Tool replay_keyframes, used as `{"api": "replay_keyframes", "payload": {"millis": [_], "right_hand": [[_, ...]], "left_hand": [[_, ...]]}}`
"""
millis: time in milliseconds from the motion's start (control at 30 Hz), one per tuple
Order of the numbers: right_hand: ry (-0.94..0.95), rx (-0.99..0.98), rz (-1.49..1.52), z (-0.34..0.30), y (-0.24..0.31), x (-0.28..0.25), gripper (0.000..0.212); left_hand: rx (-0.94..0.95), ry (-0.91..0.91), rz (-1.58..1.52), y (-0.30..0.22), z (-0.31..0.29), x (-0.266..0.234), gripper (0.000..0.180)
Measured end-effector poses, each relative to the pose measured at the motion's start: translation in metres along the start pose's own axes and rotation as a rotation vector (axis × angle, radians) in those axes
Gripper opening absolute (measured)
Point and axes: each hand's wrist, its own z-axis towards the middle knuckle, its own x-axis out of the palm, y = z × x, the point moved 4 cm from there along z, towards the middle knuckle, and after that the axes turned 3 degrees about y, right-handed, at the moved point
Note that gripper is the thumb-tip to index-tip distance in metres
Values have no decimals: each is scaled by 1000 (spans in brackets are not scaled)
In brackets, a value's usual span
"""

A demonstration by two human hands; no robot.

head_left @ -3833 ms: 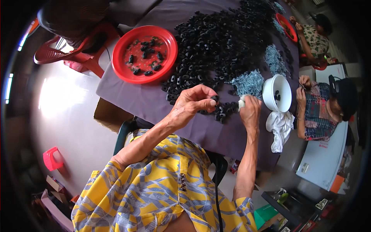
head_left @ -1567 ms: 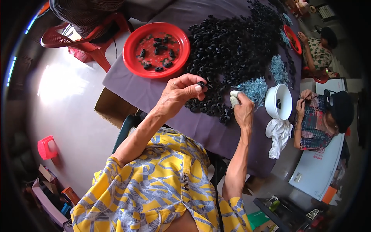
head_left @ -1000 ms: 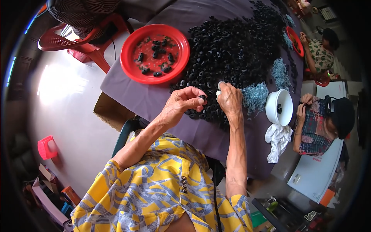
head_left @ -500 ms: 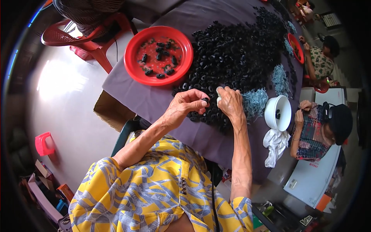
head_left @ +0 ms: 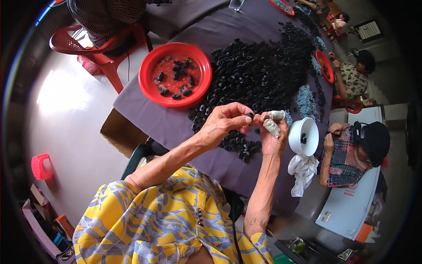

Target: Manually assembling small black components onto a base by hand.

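Note:
My left hand [head_left: 226, 123] pinches a small black plastic piece [head_left: 249, 115] between thumb and forefinger. Close beside it, my right hand [head_left: 273, 134] is turned with its fingers curled up, and pale cloth finger covers [head_left: 272, 127] wrap two of its digits. A second small black piece shows at those right fingertips, partly hidden. Both hands hover over the near edge of a wide heap of loose black plastic pieces [head_left: 255, 75]. Left of the heap, a red basin [head_left: 145, 83] holds several thicker black pieces and small greenish bits.
Right of my hands stands a white bowl [head_left: 295, 141] with black pieces inside, beside a crumpled white cloth [head_left: 304, 174]. Bluish translucent bits [head_left: 306, 103] lie past the bowl. A purple cloth [head_left: 140, 105] covers the table. Two people work along the right side; a red chair [head_left: 112, 61] stands far left.
Both hands have moved right relative to the heap. My right hand has turned over from back-up, showing its finger covers and a black piece. The whole view has shifted slightly.

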Motion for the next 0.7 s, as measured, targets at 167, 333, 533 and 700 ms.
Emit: {"api": "replay_keyframes", "payload": {"millis": [167, 333, 533, 700], "right_hand": [[-78, -82, -234, -11, 41, 30, 29], [-69, -145, -554, -17, 66, 55, 23], [-52, -187, -471, -20, 85, 79, 13], [11, -238, -308, -24, 92, 85, 15]], "left_hand": [[77, 50, -15, -14, -2, 32, 16], [95, 34, -60, -19, -11, 43, 19], [147, 54, -60, -31, -28, 53, 20], [172, 59, -50, -35, -37, 65, 21]]}}
